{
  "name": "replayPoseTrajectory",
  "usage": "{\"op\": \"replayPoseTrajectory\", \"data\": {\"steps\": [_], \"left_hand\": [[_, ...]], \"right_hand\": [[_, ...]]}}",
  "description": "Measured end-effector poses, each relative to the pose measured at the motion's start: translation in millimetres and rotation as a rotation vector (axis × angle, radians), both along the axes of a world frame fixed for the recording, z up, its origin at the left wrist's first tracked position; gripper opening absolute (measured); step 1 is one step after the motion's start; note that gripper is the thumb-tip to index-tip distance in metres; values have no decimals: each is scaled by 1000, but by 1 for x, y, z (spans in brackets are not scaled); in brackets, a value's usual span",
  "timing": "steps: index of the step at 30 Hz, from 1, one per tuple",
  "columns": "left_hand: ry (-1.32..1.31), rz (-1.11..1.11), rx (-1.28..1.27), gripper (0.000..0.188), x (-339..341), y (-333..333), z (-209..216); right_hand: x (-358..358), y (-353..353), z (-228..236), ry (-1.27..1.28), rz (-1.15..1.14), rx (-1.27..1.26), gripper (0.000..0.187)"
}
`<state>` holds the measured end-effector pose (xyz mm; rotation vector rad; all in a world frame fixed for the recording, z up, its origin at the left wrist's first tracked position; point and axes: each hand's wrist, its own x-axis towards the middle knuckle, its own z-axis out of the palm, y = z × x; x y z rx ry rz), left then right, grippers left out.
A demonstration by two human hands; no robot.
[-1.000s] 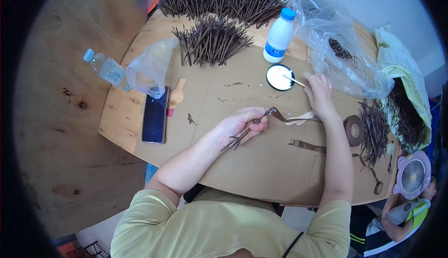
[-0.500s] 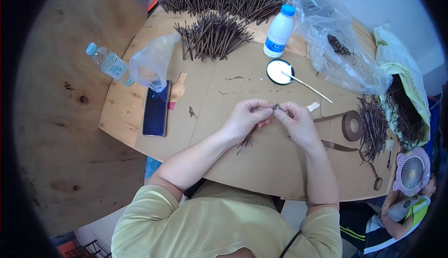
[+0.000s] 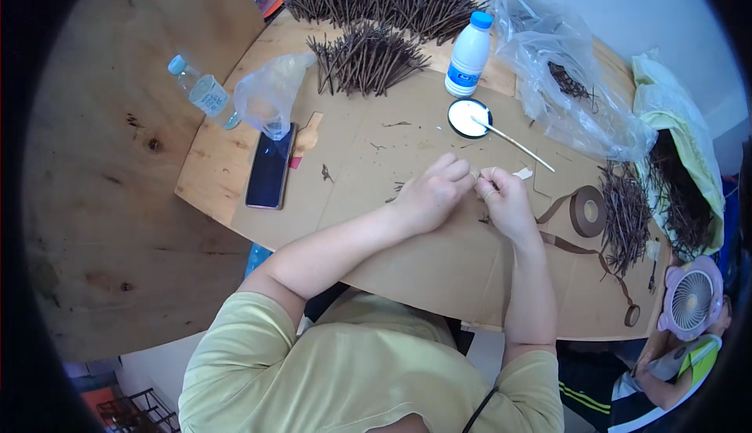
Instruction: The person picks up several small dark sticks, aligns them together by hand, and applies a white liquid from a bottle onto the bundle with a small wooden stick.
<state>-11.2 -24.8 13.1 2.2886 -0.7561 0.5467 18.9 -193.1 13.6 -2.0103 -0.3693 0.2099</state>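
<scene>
My left hand (image 3: 432,196) is closed, back of the hand up, with thin brown twig ends (image 3: 395,191) poking out beside it. Against its fingertips my right hand (image 3: 505,200) pinches, thumb and finger together; what lies between them is hidden. A small brown tip (image 3: 484,219) shows just under the right hand. Both hands are over a cardboard sheet (image 3: 368,233). Brown tape from a roll (image 3: 587,211) runs toward the right wrist. Beyond the hands, a round dish of white paste (image 3: 464,118) has a stick (image 3: 517,143) resting across it.
Brown twig bundles (image 3: 368,61) stand at the back; more twigs (image 3: 625,214) lie at right. A white bottle (image 3: 470,55), plastic bag (image 3: 540,65), phone (image 3: 269,168), clear bottle (image 3: 205,95), small tape roll (image 3: 632,315) and pink fan (image 3: 691,300) surround the workspace. Another person's arm (image 3: 666,378) shows lower right.
My left hand has rolled over, back upward, and moved slightly right and nearer the right hand. The twig ends now show at its left instead of below. The view has shifted a little.
</scene>
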Motion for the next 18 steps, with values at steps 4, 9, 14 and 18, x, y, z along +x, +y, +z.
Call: {"op": "replayPoseTrajectory", "data": {"steps": [4, 9, 14, 18], "left_hand": [[-4, 114, 48, 16, 14, 4, -11], [537, 209, -650, 15, 37, 21, -16], [1167, -152, -1408, 16, 20, 24, 5], [1132, -260, -1563, 17, -1, 24, 13]], "right_hand": [[-5, 1, 4, -59, 73, -56, 11], [-14, 4, 13, -541, 12, -366, 13], [-13, 1, 0, -284, 16, -218, 33], [-33, 11, 4, -134, -54, -204, 67]]}}
